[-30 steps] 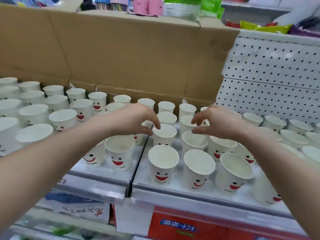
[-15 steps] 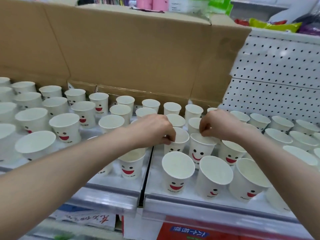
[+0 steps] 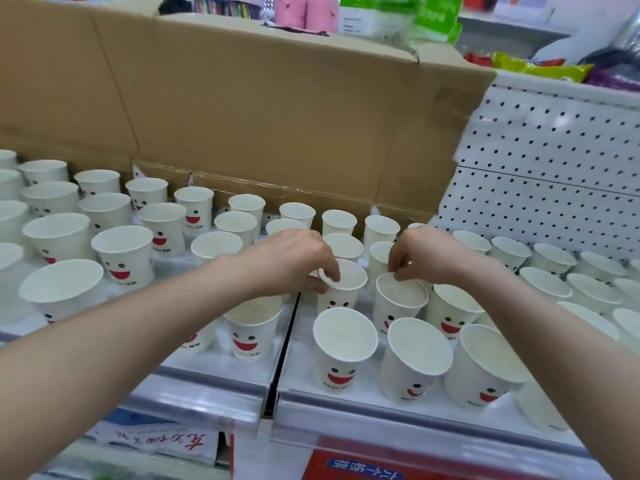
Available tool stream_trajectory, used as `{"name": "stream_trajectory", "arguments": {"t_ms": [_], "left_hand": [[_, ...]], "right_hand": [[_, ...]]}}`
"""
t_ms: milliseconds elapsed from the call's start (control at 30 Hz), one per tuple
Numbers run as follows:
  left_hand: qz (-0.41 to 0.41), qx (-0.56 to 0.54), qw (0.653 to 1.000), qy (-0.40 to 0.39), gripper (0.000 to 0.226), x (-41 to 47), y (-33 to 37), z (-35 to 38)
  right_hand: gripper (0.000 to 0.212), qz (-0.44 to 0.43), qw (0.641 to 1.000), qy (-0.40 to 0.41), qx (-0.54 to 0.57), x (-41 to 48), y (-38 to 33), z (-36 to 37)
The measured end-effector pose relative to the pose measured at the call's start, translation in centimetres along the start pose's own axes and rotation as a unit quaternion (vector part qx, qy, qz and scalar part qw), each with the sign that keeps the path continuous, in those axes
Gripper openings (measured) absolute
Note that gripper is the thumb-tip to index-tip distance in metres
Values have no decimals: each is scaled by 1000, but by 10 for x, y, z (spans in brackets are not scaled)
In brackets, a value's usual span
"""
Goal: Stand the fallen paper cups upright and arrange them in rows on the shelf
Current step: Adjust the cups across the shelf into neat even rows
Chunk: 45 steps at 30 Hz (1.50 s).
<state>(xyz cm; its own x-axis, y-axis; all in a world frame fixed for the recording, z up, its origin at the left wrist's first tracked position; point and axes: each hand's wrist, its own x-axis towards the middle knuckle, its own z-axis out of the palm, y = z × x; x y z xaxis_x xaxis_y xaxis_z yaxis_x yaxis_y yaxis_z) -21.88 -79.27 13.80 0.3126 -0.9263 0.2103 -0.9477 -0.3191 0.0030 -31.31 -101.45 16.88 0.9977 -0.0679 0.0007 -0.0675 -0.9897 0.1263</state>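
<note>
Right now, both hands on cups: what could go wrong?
1. Left hand and right hand pinch the rims of left cup and right cup; thin rims may crease.
2. Front cups lean near the shelf edge; a forearm pulling back could knock them off.

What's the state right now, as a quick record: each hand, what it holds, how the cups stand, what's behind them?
left hand: pinches the rim of a smiley paper cup, just right of the shelf seam
right hand: pinches the far rim of the neighbouring cup
held cups: upright, mouth up; whether they are lifted cannot be told
other cups: all in view stand mouth up on the shelf; rows uneven
behind: cardboard box, pegboard to its right
</note>
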Motion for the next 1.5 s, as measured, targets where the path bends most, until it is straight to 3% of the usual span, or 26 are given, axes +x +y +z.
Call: {"name": "stream_trajectory", "arguments": {"t_ms": [133, 267, 433, 667, 933, 1000, 1167, 1333, 1500], "left_hand": [[-45, -6, 998, 43, 32, -16, -16, -29], [-110, 20, 990, 82, 31, -49, -51, -62], [-166, 45, 985, 14, 33, -83, -92, -73], [-80, -1, 996, -37, 17, -99, -132, -51], [28, -10, 998, -50, 23, -106, -151, -38], [24, 0, 999, -41, 25, -106, -150, -37], [32, -43, 997, 56, 27, -130, -115, -45], [39, 2, 996, 74, 42, -172, -64, -27], [-10, 36, 985, 169, 20, -191, -43, 1]], "right_hand": [[15, -4, 1000, 11, -2, 1, 2, -6], [18, -24, 997, 73, 12, 6, -2, -25], [20, -72, 990, 114, 46, 22, -43, -43], [21, -60, 994, 44, 74, 55, -108, -34], [53, -37, 999, -8, 17, 52, -151, -34], [51, -14, 999, 19, 39, 45, -157, -35], [15, -9, 983, 120, 136, 9, -178, -28], [53, -19, 968, 217, 122, -25, -199, 11], [45, -32, 953, 286, 97, -41, -217, 42]]}}
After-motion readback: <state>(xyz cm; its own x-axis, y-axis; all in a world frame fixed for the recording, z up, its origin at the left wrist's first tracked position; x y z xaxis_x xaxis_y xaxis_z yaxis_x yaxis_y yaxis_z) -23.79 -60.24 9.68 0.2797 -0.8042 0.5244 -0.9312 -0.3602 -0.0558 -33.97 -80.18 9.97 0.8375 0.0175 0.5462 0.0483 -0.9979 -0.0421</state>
